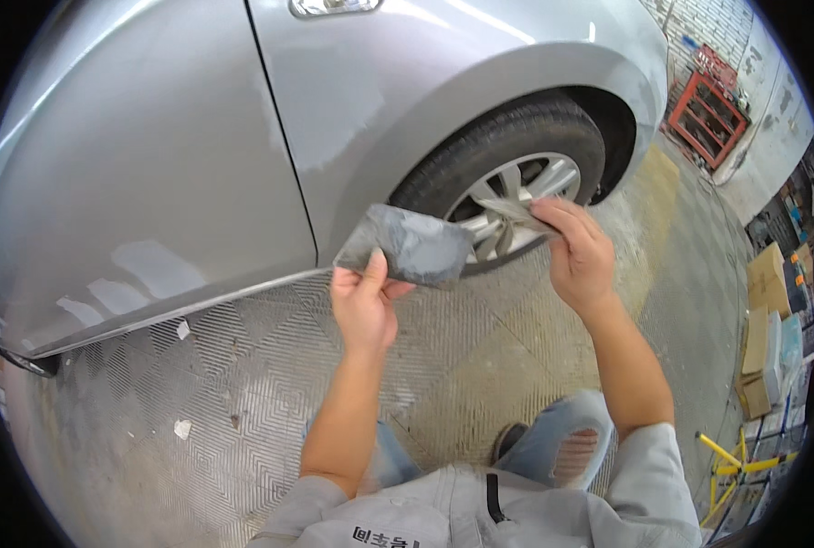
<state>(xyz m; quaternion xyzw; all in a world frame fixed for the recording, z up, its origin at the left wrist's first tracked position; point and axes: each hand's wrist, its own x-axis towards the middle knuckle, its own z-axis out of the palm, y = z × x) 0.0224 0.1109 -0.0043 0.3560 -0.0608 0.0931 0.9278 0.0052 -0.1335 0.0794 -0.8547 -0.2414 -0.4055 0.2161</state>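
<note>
My left hand (365,306) grips the lower left of a flat grey board (421,245), its thumb on top. Lighter grey putty-like smears cover the board's face. To the right, my right hand (576,251) is closed on a thin, pale scraper (507,212), which looks smeared by motion and points toward the board without touching it. Beyond both hands stands a silver-grey car. Its front fender (334,100) has a dull, lighter patch near the door gap, and the door (151,164) shows several pale patches low down.
The front wheel (526,178) sits right behind my hands. Pale scraps (182,429) lie on the patterned floor (270,411). At the right are cardboard boxes (768,283), a yellow-legged stand (740,464) and, farther back, a red metal frame (708,119).
</note>
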